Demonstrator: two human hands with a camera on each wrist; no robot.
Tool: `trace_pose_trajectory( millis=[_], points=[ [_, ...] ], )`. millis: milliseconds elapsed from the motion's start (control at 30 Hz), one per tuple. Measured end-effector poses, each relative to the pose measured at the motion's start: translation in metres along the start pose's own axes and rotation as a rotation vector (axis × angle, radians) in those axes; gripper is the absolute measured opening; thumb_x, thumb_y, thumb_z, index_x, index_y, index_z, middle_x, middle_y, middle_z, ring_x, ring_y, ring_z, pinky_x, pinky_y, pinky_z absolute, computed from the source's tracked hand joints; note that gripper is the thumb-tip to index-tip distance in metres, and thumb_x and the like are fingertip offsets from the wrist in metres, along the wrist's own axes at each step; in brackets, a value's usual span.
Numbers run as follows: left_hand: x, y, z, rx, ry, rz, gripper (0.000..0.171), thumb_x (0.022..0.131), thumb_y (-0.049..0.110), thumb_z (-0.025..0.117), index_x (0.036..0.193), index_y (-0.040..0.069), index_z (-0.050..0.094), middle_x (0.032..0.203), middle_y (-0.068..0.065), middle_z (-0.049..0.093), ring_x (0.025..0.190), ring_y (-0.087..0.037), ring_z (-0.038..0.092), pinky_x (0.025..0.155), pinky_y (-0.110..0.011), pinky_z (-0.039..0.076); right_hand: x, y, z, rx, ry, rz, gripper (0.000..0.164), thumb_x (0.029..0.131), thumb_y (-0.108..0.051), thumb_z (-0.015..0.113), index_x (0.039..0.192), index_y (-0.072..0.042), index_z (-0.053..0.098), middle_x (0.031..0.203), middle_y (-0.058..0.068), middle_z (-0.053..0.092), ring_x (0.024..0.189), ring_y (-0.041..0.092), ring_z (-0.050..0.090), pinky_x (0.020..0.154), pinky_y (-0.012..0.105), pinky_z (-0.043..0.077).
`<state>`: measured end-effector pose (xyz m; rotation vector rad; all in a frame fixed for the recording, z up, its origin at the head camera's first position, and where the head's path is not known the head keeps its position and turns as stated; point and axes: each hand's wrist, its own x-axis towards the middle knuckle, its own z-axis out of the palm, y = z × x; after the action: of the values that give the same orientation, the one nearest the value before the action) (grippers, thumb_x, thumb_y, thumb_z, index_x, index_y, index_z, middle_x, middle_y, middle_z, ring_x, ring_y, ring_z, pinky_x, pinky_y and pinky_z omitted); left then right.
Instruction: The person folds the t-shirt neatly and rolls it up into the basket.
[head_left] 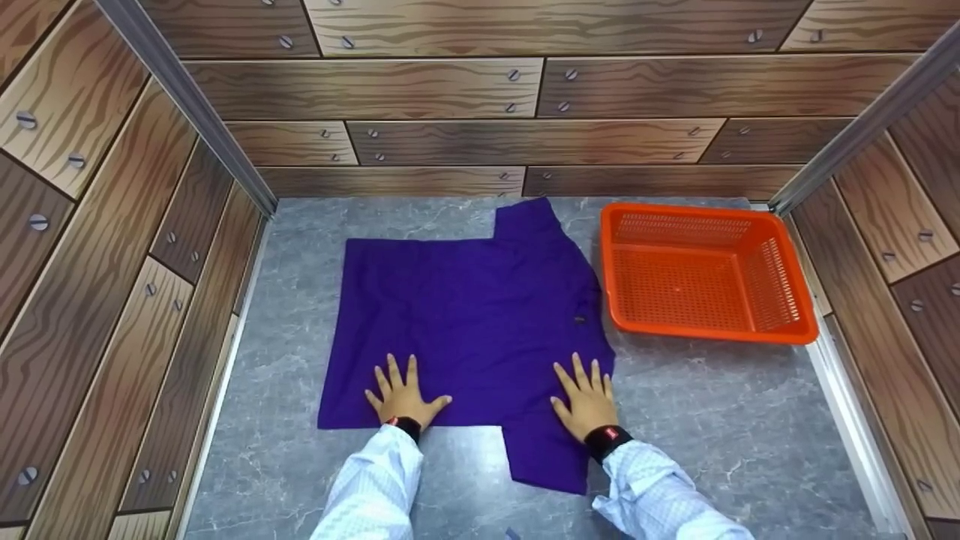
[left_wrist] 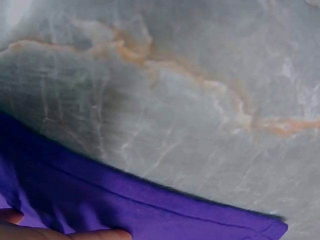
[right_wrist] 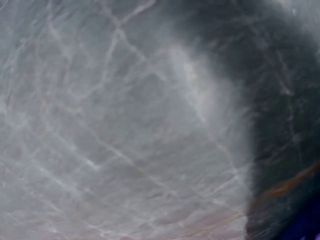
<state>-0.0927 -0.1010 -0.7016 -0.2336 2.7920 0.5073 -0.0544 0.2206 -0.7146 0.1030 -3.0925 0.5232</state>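
A purple short-sleeved T-shirt lies spread flat on its side, hem to the left and collar to the right. My left hand rests on its near edge close to the hem, fingers straight and spread. Close to the near sleeve, my right hand lies on the shirt, its fingers also spread. In the left wrist view, fingertips touch the purple cloth beside its stitched hem. The right wrist view shows mostly grey surface, with a sliver of purple cloth at the lower right corner; the hand is out of that view.
An orange plastic basket with perforated walls stands right of the shirt, near its collar. The grey marbled tabletop carries both. Wood-patterned panels enclose the back and both sides, with metal strips at the corners.
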Motion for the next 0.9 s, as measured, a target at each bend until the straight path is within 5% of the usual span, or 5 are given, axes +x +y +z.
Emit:
trace_pose_trajectory(
  millis=[233, 367, 533, 767, 900],
  points=[
    [0.000, -0.028, -0.015, -0.067, 0.231, 0.135, 0.066, 0.080, 0.043, 0.063, 0.135, 0.010, 0.045, 0.134, -0.019, 0.048, 0.121, -0.041, 0.044, 0.096, -0.054, 0.036, 0.000, 0.014, -0.014, 0.191, 0.203, 0.115, 0.053, 0.079, -0.017, 0.066, 0.129, -0.004, 0.051, 0.138, 0.028, 0.038, 0.127, 0.047, 0.033, 0.101, 0.057, 0.030],
    [-0.003, -0.053, -0.031, -0.142, 0.282, 0.010, 0.053, 0.084, 0.028, 0.061, 0.131, 0.006, 0.047, 0.128, -0.020, 0.051, 0.118, -0.041, 0.045, 0.094, -0.055, 0.038, -0.003, 0.021, -0.033, 0.436, 0.240, 0.359, 0.052, 0.080, -0.007, 0.062, 0.128, 0.004, 0.046, 0.125, 0.032, 0.046, 0.115, 0.045, 0.046, 0.098, 0.050, 0.036],
    [-0.012, -0.076, -0.041, -0.210, 0.233, -0.188, 0.050, 0.087, 0.022, 0.057, 0.130, 0.003, 0.045, 0.131, -0.023, 0.043, 0.122, -0.043, 0.038, 0.099, -0.055, 0.032, -0.009, 0.023, -0.048, 0.808, 0.139, 0.685, 0.053, 0.087, -0.006, 0.052, 0.133, 0.011, 0.034, 0.110, 0.027, 0.054, 0.083, 0.029, 0.062, 0.072, 0.035, 0.053],
    [-0.017, -0.087, -0.049, -0.308, 0.213, -0.384, 0.052, 0.087, 0.018, 0.057, 0.133, 0.004, 0.038, 0.133, -0.023, 0.036, 0.121, -0.044, 0.034, 0.098, -0.055, 0.030, -0.019, 0.016, -0.051, 0.995, -0.032, 0.753, 0.047, 0.089, -0.011, 0.055, 0.125, 0.015, 0.041, 0.088, 0.013, 0.059, 0.069, 0.013, 0.060, 0.066, 0.031, 0.056],
    [-0.019, -0.093, -0.055, -0.338, 0.182, -0.408, 0.052, 0.086, 0.015, 0.058, 0.131, 0.000, 0.038, 0.128, -0.028, 0.038, 0.117, -0.047, 0.038, 0.096, -0.055, 0.033, -0.025, 0.012, -0.047, 0.984, -0.105, 0.738, 0.017, 0.086, -0.010, 0.059, 0.080, 0.005, 0.056, 0.061, 0.000, 0.051, 0.055, 0.008, 0.052, 0.055, 0.026, 0.052]
  ],
)
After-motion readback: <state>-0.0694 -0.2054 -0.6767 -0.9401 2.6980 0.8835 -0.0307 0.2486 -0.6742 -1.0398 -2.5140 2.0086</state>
